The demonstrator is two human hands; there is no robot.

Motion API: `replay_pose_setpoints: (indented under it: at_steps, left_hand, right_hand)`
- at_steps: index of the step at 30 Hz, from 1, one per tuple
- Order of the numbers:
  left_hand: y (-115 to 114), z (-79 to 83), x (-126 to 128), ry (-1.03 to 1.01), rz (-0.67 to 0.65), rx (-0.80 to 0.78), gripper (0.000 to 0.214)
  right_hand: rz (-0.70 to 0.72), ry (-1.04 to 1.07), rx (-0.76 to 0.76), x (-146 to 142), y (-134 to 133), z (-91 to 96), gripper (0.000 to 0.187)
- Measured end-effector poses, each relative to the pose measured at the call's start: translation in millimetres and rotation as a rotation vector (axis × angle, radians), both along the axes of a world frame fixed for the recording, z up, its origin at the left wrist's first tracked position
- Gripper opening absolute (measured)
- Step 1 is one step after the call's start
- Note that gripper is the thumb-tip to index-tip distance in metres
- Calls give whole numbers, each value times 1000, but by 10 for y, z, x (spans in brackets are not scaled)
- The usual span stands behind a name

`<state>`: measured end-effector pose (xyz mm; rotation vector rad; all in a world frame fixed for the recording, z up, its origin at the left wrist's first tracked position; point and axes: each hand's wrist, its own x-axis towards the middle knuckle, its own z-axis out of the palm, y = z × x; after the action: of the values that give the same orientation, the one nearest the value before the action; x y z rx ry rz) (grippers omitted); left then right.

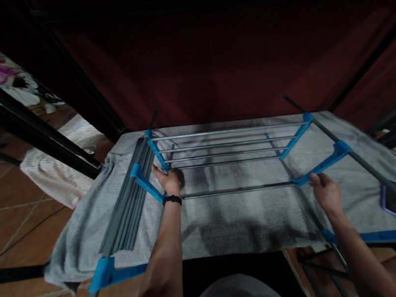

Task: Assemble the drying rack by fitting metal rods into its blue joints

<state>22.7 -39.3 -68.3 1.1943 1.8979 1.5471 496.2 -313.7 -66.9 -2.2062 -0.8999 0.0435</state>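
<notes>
Two bare forearms reach out, one black wristband [172,200] on the left. The left hand [167,179] is curled shut around a blue joint on the left side of the single drying rack [234,190]. The right hand [325,191] is closed on the end of a blue joint on the right side. Six blue joints show, five thin cross rods run between them, and a bundle of grey rods lies folded at the left. One grey towel [231,223] spreads beneath the rack, hiding the surface; one flat purple-edged phone [395,202] lies on it at the right. Brown floor tiles [0,198] with one striped cloth [53,172] lie to the left, and a dark red wall [215,66] rises beyond.
</notes>
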Motion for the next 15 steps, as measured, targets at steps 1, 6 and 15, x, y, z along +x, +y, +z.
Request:
replay_pose_setpoints:
  at_steps: [1,6,15]
  left_hand:
    - [44,12,3,-15,-25,1,82]
    - [244,79,12,-91,-84,62,83]
    - [459,139,-88,-80,-34,168,77]
  right_hand:
    - [-1,1,1,8,4,-3,45]
    - [23,92,62,-26,-1,6,50]
    - [-3,90,276,-730,150,-136,44]
